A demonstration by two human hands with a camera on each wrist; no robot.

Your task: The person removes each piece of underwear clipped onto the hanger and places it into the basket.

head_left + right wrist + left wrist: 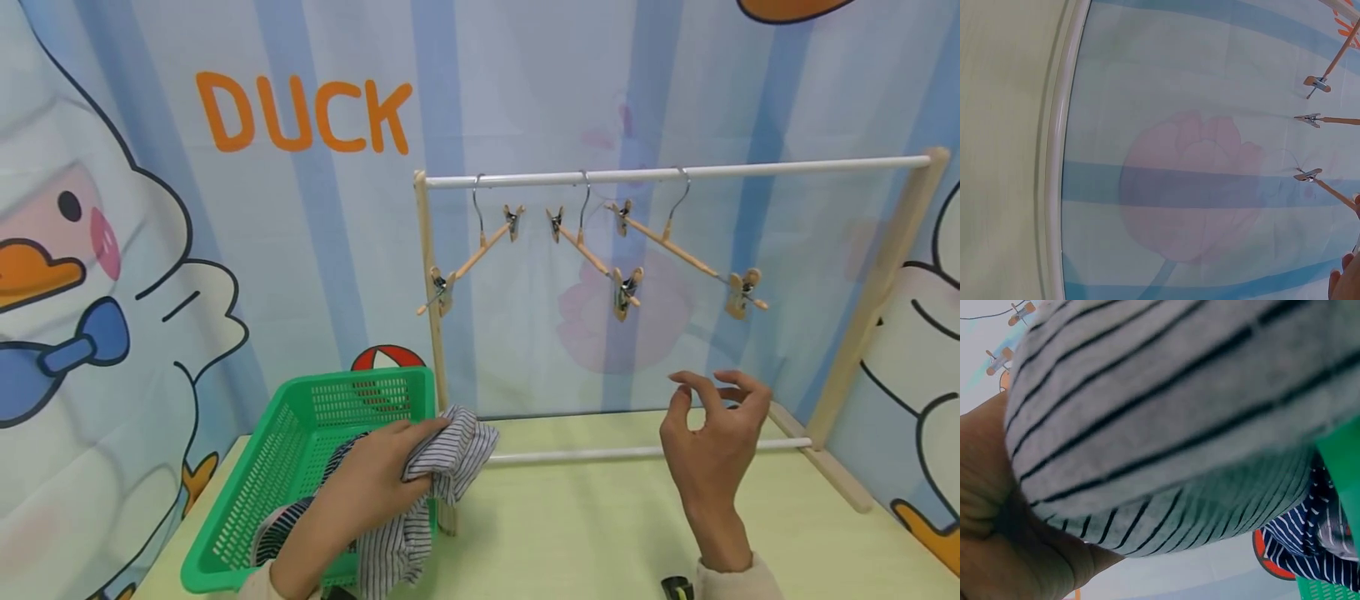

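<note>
My left hand (378,475) grips a pale striped cloth garment (453,450), bunched up beside the right wall of a green basket (431,383). The lower part of the garment hangs down over the basket's edge. Close up in the left wrist view, the striped cloth (1166,406) fills most of the picture and hides the fingertips. My right hand (716,442) is raised over the right of the table, fingers loosely bent, thumb near the index finger, holding nothing. Only fingers (1346,284) of it appear at the right edge of the right wrist view.
Dark striped clothes (288,525) lie in the basket. Behind the hands stands a rack with a white top rail (555,177), wooden posts and a lower bar (585,456). Three wooden clip hangers (678,250) hang from it. A duck-print curtain (360,233) backs the table.
</note>
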